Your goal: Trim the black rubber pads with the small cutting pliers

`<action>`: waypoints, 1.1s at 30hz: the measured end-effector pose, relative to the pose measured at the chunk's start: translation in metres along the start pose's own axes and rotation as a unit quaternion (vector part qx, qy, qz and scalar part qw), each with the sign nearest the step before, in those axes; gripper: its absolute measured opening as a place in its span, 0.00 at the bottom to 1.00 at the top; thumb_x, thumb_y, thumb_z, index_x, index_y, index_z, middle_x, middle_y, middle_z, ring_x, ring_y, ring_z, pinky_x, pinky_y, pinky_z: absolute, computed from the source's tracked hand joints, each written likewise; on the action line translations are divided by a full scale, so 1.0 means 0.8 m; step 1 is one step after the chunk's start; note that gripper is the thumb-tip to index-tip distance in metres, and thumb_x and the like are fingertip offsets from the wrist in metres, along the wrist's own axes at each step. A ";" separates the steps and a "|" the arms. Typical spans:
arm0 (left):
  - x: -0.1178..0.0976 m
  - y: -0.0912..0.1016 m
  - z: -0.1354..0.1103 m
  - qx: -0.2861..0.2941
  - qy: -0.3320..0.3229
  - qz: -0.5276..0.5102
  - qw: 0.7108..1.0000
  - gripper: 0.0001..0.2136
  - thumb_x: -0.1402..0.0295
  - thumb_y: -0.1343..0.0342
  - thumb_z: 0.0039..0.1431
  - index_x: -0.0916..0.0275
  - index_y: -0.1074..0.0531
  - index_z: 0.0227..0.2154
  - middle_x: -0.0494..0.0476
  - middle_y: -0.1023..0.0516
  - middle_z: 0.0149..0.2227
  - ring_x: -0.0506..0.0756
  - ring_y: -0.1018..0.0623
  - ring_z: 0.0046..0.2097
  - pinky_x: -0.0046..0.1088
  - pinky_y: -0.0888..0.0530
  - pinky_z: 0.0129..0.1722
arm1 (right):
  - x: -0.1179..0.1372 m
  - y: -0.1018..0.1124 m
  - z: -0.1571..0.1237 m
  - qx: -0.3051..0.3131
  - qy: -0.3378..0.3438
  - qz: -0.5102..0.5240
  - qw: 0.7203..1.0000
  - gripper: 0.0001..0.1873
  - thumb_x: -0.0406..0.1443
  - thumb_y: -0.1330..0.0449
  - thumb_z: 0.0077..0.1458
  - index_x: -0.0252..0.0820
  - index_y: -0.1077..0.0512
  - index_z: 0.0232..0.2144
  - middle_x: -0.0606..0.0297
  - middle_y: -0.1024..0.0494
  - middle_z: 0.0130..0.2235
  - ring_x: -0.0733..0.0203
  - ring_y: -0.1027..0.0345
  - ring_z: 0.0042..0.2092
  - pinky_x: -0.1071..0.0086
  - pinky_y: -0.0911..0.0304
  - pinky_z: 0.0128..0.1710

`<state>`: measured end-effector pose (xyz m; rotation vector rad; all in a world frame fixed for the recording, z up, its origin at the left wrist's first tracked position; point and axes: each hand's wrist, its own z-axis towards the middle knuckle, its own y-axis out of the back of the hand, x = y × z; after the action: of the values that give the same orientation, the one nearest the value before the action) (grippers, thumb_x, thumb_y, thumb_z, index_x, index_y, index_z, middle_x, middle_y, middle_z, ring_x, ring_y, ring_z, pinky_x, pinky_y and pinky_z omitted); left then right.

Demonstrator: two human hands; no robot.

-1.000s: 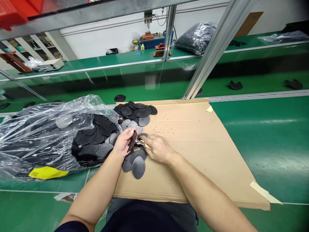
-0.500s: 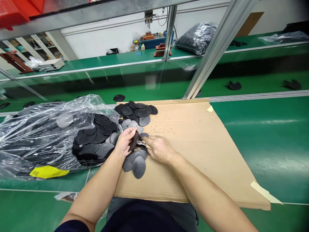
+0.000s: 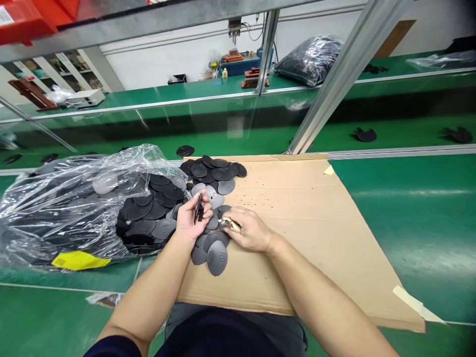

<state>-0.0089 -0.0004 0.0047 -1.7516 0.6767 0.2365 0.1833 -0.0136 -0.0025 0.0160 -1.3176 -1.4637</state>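
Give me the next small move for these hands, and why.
Probably bring the small metal-tipped, cream-handled hand tool to the thin black plastic-looking piece: the right hand grips the tool apart from the piece, while the left hand holds the piece edge-on, its projecting black part facing the tool.

I'm in a workshop, the factory kind: long green benches point(image 3: 401, 198) with metal posts point(image 3: 340, 79), a red bin point(image 3: 33, 22) overhead, and a clear bag point(image 3: 55, 213) full of near-identical black discs point(image 3: 217, 260) opening onto my taped-down cardboard point(image 3: 305, 238). Across from me stand a cabinet point(image 3: 98, 69) and another stuffed sack point(image 3: 310, 59).
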 end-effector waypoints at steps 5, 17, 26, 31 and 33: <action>0.003 -0.002 0.006 -0.077 -0.098 0.041 0.991 0.13 0.73 0.36 0.48 0.63 0.25 0.39 0.50 0.28 0.28 0.44 0.34 0.24 0.19 0.38 0.21 | 0.015 -0.008 0.004 0.106 0.033 -0.027 0.993 0.11 0.33 0.41 0.53 0.42 0.31 0.41 0.61 0.25 0.41 0.57 0.34 0.42 0.65 0.41 0.46; 0.012 -0.003 0.010 -0.157 -0.155 0.129 0.967 0.21 0.69 0.30 0.41 0.60 0.25 0.41 0.51 0.22 0.33 0.46 0.26 0.30 0.21 0.31 0.31 | 0.017 -0.012 0.005 0.144 0.024 -0.035 0.989 0.13 0.32 0.40 0.53 0.43 0.30 0.43 0.62 0.25 0.42 0.58 0.34 0.43 0.65 0.42 0.48; 0.015 0.002 0.011 -0.096 -0.169 0.106 0.975 0.14 0.74 0.32 0.40 0.64 0.30 0.31 0.48 0.28 0.26 0.46 0.28 0.27 0.25 0.28 0.32 | 0.003 -0.011 0.000 0.047 -0.040 0.095 0.994 0.11 0.32 0.41 0.53 0.43 0.30 0.41 0.65 0.27 0.36 0.60 0.34 0.38 0.67 0.39 0.41; 0.019 0.000 0.009 -0.054 -0.144 0.149 0.977 0.14 0.69 0.35 0.46 0.63 0.30 0.36 0.53 0.23 0.32 0.52 0.22 0.34 0.35 0.25 0.39 | -0.016 -0.007 -0.001 -0.164 -0.141 0.236 0.948 0.07 0.38 0.41 0.55 0.41 0.32 0.36 0.68 0.32 0.30 0.65 0.40 0.30 0.70 0.41 0.32; 0.023 -0.003 0.006 -0.034 -0.141 0.180 0.973 0.15 0.66 0.35 0.48 0.63 0.31 0.38 0.55 0.22 0.35 0.54 0.21 0.37 0.37 0.25 0.41 | -0.021 -0.007 0.000 -0.224 -0.164 0.270 0.922 0.08 0.40 0.41 0.55 0.41 0.34 0.32 0.71 0.36 0.26 0.67 0.45 0.26 0.71 0.44 0.29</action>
<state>0.0079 -0.0013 -0.0040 -1.6087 0.7794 0.7510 0.1858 -0.0034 -0.0167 -0.8610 -1.0909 -1.2758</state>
